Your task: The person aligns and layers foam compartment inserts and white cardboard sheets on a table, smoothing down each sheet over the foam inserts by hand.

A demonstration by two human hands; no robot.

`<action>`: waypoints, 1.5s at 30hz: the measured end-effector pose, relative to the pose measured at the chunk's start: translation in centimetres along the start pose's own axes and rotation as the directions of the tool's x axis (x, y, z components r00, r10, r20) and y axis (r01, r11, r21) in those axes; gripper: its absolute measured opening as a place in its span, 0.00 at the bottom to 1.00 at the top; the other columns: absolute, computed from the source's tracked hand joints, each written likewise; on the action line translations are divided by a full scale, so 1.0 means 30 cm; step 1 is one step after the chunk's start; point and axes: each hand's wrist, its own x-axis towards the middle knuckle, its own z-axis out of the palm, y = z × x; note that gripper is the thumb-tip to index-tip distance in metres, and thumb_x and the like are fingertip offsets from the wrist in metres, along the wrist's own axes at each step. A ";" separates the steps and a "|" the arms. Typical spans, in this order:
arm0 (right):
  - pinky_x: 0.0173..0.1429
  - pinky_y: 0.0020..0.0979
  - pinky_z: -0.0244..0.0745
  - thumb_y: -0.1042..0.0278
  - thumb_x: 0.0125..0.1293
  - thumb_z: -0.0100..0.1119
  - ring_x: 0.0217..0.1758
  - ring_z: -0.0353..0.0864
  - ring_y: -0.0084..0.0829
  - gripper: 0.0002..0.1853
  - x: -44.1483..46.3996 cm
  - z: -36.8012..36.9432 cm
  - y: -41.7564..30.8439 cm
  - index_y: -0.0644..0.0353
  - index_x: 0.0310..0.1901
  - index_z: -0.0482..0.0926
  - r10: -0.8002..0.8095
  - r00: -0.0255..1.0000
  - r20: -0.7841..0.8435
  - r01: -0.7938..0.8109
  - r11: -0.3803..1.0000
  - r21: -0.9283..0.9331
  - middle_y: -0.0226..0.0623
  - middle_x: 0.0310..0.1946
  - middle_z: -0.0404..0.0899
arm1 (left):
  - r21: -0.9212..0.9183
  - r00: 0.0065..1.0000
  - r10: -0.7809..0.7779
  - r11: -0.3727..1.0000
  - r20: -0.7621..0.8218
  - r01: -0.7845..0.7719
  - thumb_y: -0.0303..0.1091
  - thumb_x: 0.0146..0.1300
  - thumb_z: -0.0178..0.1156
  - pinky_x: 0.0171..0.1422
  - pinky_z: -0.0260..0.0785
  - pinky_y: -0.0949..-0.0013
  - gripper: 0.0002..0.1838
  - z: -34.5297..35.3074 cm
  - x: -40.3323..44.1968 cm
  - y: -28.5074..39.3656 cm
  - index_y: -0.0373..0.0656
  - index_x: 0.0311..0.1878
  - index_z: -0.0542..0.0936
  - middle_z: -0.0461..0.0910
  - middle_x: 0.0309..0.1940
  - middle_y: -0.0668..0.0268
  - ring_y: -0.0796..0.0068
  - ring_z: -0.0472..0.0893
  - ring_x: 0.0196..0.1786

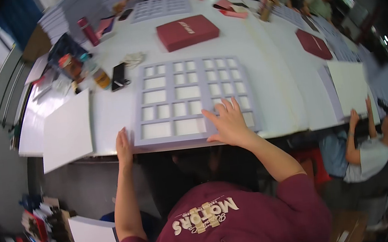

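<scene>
A pale lavender compartment tray [170,101], divided into many rectangular openings with white showing inside, lies flat at the table's front edge before me. My right hand [229,124] rests over its lower right part, fingers spread across the dividers and thumb pointing left. Beside the tray's lower left corner stands my left hand [123,148], its fingers stretched out and pointing away from me. Whether those fingers touch the tray's side I cannot tell. Neither hand is wrapped round anything.
On the white table [270,79] are a dark red box [187,32], a phone [118,77], a bottle [98,74] and a red flask [88,31]. A white board [68,130] overhangs the left edge. Other people work at the far and right sides, one holding a white panel [350,85].
</scene>
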 end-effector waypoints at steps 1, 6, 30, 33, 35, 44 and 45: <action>0.74 0.60 0.51 0.43 0.46 0.77 0.64 0.68 0.52 0.45 -0.017 -0.020 0.028 0.51 0.66 0.73 0.061 0.995 -0.077 -0.061 0.998 0.009 0.49 0.55 0.74 | -0.069 0.998 -0.061 0.996 0.017 0.062 0.43 0.80 0.43 0.75 0.59 0.62 0.25 -0.023 -0.036 0.081 0.32 0.67 0.71 0.75 0.64 0.52 0.61 0.72 0.69; 0.68 0.46 0.63 0.50 0.54 0.75 0.63 0.71 0.47 0.38 -0.215 -0.077 0.238 0.59 0.64 0.74 0.446 0.876 -0.185 -0.399 0.884 0.244 0.45 0.58 0.75 | -0.005 0.993 -0.026 1.000 0.119 0.027 0.35 0.74 0.55 0.66 0.67 0.65 0.26 -0.046 -0.208 0.285 0.40 0.73 0.67 0.78 0.60 0.55 0.68 0.77 0.59; 0.44 0.46 0.79 0.61 0.62 0.64 0.40 0.84 0.50 0.09 -0.438 0.069 0.289 0.57 0.36 0.83 0.549 0.835 0.013 -0.524 0.788 0.323 0.47 0.34 0.84 | 0.472 0.976 -0.032 0.879 0.214 -0.074 0.31 0.58 0.73 0.44 0.74 0.65 0.17 -0.036 -0.198 0.424 0.30 0.44 0.80 0.85 0.33 0.54 0.66 0.83 0.35; 0.42 0.42 0.80 0.66 0.59 0.63 0.39 0.86 0.44 0.04 -0.451 0.093 0.302 0.54 0.35 0.82 0.441 0.895 -0.069 -0.422 0.887 0.187 0.41 0.33 0.85 | 0.478 0.976 0.011 0.871 0.219 -0.116 0.28 0.57 0.72 0.37 0.72 0.65 0.15 -0.028 -0.168 0.337 0.29 0.41 0.78 0.83 0.28 0.55 0.72 0.81 0.30; 0.34 0.43 0.77 0.58 0.62 0.64 0.30 0.83 0.45 0.12 -0.461 0.122 0.307 0.57 0.29 0.77 0.419 0.886 -0.198 -0.374 0.899 0.227 0.41 0.26 0.81 | 0.599 0.938 0.286 0.722 0.197 -0.346 0.35 0.57 0.72 0.32 0.70 0.56 0.17 -0.039 -0.156 0.269 0.30 0.35 0.77 0.81 0.24 0.51 0.57 0.81 0.27; 0.35 0.41 0.77 0.57 0.61 0.67 0.31 0.83 0.43 0.15 -0.470 0.134 0.308 0.59 0.27 0.75 0.469 0.871 -0.145 -0.429 0.871 0.240 0.40 0.25 0.80 | 0.716 0.827 -0.129 0.584 0.547 -0.382 0.42 0.67 0.64 0.57 0.69 0.55 0.27 -0.062 -0.130 0.381 0.34 0.60 0.69 0.74 0.54 0.50 0.61 0.75 0.55; 0.37 0.41 0.77 0.56 0.62 0.66 0.33 0.84 0.44 0.15 -0.471 0.130 0.310 0.59 0.29 0.76 0.474 0.873 -0.117 -0.433 0.862 0.263 0.39 0.27 0.82 | 0.612 0.899 0.113 0.696 0.423 -0.376 0.40 0.63 0.68 0.45 0.69 0.54 0.22 -0.029 -0.112 0.265 0.32 0.48 0.73 0.77 0.40 0.49 0.55 0.78 0.41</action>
